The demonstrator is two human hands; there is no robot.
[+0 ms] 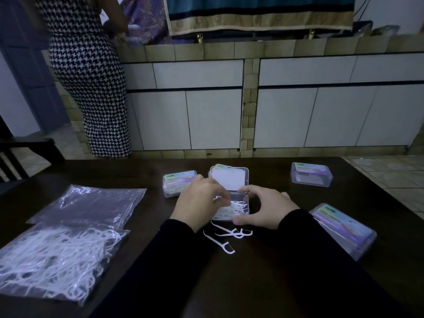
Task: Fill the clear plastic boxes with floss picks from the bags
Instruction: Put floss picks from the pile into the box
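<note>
Left hand: the left hand (199, 203) reaches over the near-left corner of the open box (230, 207), fingers curled on a few floss picks (234, 208) it is pressing in.
Right hand: the right hand (263, 208) clasps the open box's right side, thumb at the near edge, fingers on the far rim, steadying it.
Open box: on the dark table (298, 271), part filled, its lid (228, 180) standing up behind.
Stray picks: three or so loose picks (226, 237) lie just nearer than the open box.
Full bag: bag of picks (55, 255) well left of the open box; an emptier bag (91, 203) beyond it.
Closed boxes: one (179, 181) just behind-left of the open box, one (312, 174) far right, one (344, 228) near right.
Risk: tangled picks could spring out or ride above the rim and block the lid; the light box may skid if the right hand's hold slackens.
</note>
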